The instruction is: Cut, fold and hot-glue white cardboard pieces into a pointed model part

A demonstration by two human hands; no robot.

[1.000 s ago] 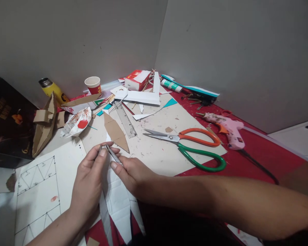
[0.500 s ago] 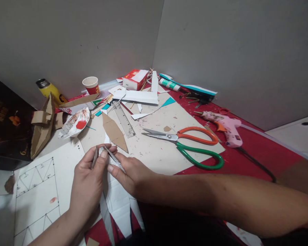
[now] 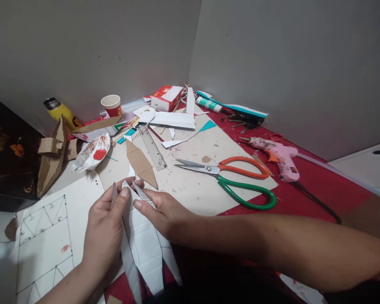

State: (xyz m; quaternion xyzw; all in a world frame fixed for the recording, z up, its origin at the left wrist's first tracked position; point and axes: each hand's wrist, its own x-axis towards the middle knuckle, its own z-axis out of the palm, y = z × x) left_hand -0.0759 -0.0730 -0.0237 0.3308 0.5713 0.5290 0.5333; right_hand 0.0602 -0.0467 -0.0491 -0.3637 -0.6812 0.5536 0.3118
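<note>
1. L hand (image 3: 105,223) & R hand (image 3: 163,213) close together, both clamped on white cut-out (image 3: 145,242); L thumb presses its upper end, fingers partly hidden behind; R thumb lies on its upper right edge, w/ R fingers mostly out of sight; can't tell if the hands touch each other.
2. White cut-out sits low in front of the person, folded or creased, long pointed strips hanging toward the bottom; its narrow tips stick up b/w & beside the fingers.
3. Brown cardboard pc (image 3: 141,165), pointed at both ends, lies just beyond the hands; clear ruler (image 3: 152,147) nr it, at an angle.
4. Scissors (image 3: 213,169) to the right, blades slightly apart, orange & green handles; pink glue gun (image 3: 281,156) farther right, on the red surface (image 3: 332,185).
5. Sheet w/ drawn lines (image 3: 46,236) to the left; dark box (image 3: 9,164) at far left, cardboard model (image 3: 52,171) beside it.
6. Toward the back: yellow bottle (image 3: 61,113), tilted; paper cup (image 3: 111,105), upright; red-and-white box (image 3: 165,99); green-and-white tube (image 3: 209,104), on its side.
</note>
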